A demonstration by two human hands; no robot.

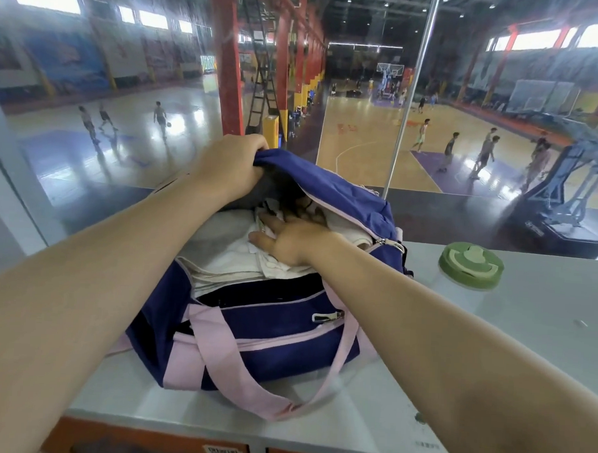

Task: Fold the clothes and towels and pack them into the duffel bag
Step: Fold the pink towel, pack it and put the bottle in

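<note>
Left hand [230, 165] fingers grip the duffel bag [269, 334] flap up at the desk [525, 339] far edge; right hand [297, 238] fingers flat, pressing white towels [220, 260] inside.

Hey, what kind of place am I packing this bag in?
Most likely an indoor sports hall, seen from a raised ledge behind glass. Below lie a wooden basketball court and a basketball hoop stand, with players on the floor.
</note>
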